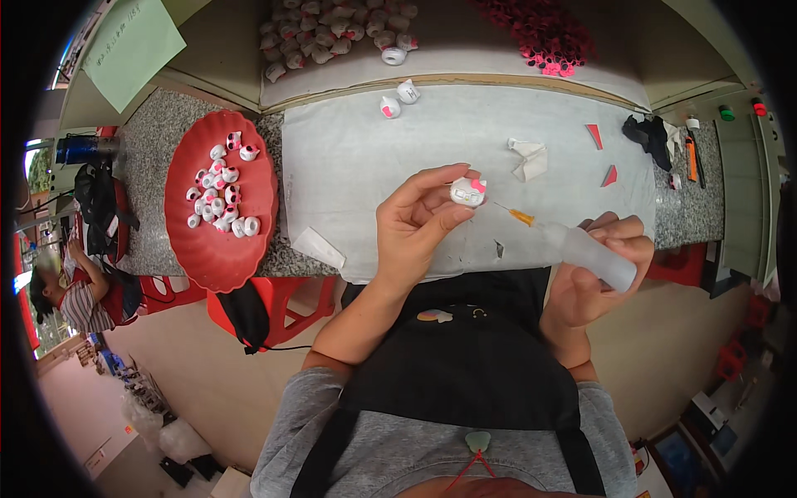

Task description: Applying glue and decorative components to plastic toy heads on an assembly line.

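Observation:
Between the thumb and fingers of my left hand (419, 212) is a small white cat-head figurine (467, 192) with a pink bow, its face turned up toward me. My right hand (610, 261) grips a translucent squeeze bottle (594, 256) that has an orange-based needle tip (521, 217). The thin needle points left at the figurine; whether it touches cannot be told. Both hands are above the paper-covered worktop (357, 183). Beyond them lie two more white figurine heads (390, 107), one with pink on it.
At left, a red scalloped tray (187, 241) holds several small heads. White heads (328, 33) and dark pink pieces (552, 37) are heaped on the back shelf. A crumpled tissue (529, 159), red scraps (594, 136) and a black cloth (652, 139) lie rightward. A person (79, 295) sits far left.

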Motion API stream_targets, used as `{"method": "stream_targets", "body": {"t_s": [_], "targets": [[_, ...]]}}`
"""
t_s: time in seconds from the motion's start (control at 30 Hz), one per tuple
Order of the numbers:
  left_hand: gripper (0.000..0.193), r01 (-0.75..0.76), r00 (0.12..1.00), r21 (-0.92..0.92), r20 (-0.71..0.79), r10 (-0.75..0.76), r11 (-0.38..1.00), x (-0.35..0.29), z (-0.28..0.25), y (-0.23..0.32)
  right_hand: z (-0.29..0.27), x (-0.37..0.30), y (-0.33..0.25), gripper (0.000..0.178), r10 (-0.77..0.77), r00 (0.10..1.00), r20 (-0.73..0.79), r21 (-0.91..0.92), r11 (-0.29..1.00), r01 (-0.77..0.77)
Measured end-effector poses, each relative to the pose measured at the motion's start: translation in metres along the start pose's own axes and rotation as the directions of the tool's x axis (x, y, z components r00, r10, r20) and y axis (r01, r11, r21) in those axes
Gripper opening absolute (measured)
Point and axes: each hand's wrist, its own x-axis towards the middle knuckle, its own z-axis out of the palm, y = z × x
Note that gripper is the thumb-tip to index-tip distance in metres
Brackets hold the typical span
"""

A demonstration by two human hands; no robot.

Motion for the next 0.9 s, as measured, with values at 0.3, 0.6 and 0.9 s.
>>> {"method": "stream_targets", "body": {"t_s": [0.3, 0.6, 0.9], "targets": [[0.035, -0.032, 0.999, -0.007, 0.002, 0.032, 0.999, -0.005, 0.001, 0.005, 0.009, -0.005, -0.007, 0.042, -0.11, 0.966, 0.234, -0.122, 0.982, 0.142], [0.035, -0.006, 1.0, -0.004, 0.008, 0.006, 1.0, -0.005, -0.002, 0.003, 0.011, -0.005, -0.007, 0.042, -0.1, 0.962, 0.253, -0.143, 0.98, 0.139], [0.036, 0.022, 1.0, -0.045, 0.001, -0.022, 0.999, -0.004, -0.002, 0.003, 0.011, -0.004, -0.005, 0.039, -0.133, 0.962, 0.237, -0.12, 0.979, 0.165]]}}
